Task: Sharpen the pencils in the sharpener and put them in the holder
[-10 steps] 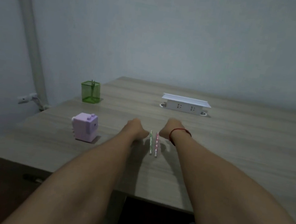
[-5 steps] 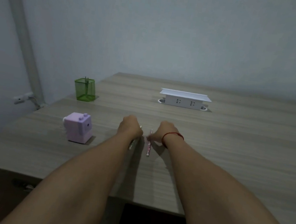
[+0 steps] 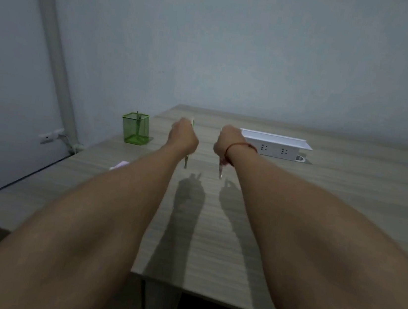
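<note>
My left hand (image 3: 183, 136) grips a green pencil (image 3: 186, 162) and is raised above the table, the pencil's end sticking out below the fist. My right hand (image 3: 226, 141), with a red cord at the wrist, grips a pink pencil (image 3: 220, 170) the same way. The green mesh holder (image 3: 135, 128) stands at the far left of the table with thin sticks showing above its rim. Only a corner of the lilac sharpener (image 3: 119, 164) shows, the remainder hidden behind my left forearm.
A white power strip (image 3: 275, 146) lies at the back of the wooden table (image 3: 334, 197), just right of my right hand. A grey pipe (image 3: 53, 51) runs down the wall on the left. The table's near edge crosses under my forearms.
Both hands closed round the pencils that lay on the table and lifted them clear. The camera tilted, so the sharpener slid behind my left forearm.
</note>
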Tool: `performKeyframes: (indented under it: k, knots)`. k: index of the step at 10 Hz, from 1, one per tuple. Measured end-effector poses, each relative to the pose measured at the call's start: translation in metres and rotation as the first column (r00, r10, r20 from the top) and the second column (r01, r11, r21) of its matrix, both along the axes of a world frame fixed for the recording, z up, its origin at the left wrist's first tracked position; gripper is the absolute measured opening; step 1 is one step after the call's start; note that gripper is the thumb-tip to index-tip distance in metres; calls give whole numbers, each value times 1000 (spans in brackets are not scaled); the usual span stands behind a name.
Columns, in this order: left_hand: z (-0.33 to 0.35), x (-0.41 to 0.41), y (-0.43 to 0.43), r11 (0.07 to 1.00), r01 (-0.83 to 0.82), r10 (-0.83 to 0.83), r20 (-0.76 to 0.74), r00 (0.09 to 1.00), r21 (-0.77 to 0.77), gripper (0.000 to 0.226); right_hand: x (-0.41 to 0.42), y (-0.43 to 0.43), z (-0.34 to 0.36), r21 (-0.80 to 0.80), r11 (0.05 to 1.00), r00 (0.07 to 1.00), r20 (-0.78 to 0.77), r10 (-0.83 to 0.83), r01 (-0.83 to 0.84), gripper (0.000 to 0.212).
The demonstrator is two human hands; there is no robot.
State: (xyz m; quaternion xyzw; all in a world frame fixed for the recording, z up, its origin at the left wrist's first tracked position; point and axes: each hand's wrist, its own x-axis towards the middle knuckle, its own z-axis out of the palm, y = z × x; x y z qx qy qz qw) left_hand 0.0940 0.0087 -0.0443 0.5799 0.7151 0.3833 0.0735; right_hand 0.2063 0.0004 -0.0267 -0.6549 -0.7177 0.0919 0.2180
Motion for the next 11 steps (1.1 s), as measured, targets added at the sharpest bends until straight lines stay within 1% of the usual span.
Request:
performKeyframes:
  k: [1, 2, 3, 4, 5, 6, 7, 8, 9, 10, 11]
  knots:
    - [39, -34, 16, 984, -44, 24, 116, 993, 173, 28, -37, 26, 36, 119, 993, 976, -211, 51, -26, 15]
    - [63, -75, 35, 955, -99, 41, 204, 978, 281, 29, -77, 53, 54, 202, 976, 928, -344, 146, -78, 45]
    - [68, -117, 61, 920, -167, 70, 271, 960, 355, 28, -115, 83, 55, 287, 948, 885, -393, 248, -139, 40]
    - [58, -154, 93, 893, -225, 114, 288, 951, 389, 26, -152, 117, 45, 373, 917, 866, -404, 294, -137, 31]
    - [43, -183, 126, 861, -261, 140, 291, 947, 437, 23, -187, 157, 34, 410, 904, 827, -461, 321, -122, 27]
    - [25, -206, 159, 854, -276, 165, 274, 947, 442, 21, -215, 195, 19, 398, 910, 792, -517, 326, -115, 25]
    - [0, -220, 185, 899, -284, 214, 233, 949, 334, 20, -232, 221, -8, 318, 939, 808, -514, 286, -130, 24]
    - [-14, -219, 185, 935, -286, 236, 235, 943, 207, 30, -230, 226, -25, 199, 962, 837, -481, 262, -187, 34]
    - [-3, -208, 163, 941, -264, 229, 175, 958, 211, 47, -207, 210, -14, 176, 962, 839, -473, 268, -208, 47]
    - [23, -186, 127, 967, -194, 184, 77, 980, 165, 44, -168, 171, 17, 164, 972, 880, -418, 226, -171, 48]
    - [45, -159, 89, 996, -89, 89, 44, 995, 5, 53, -127, 122, 43, 146, 984, 917, -367, 154, -107, 49]
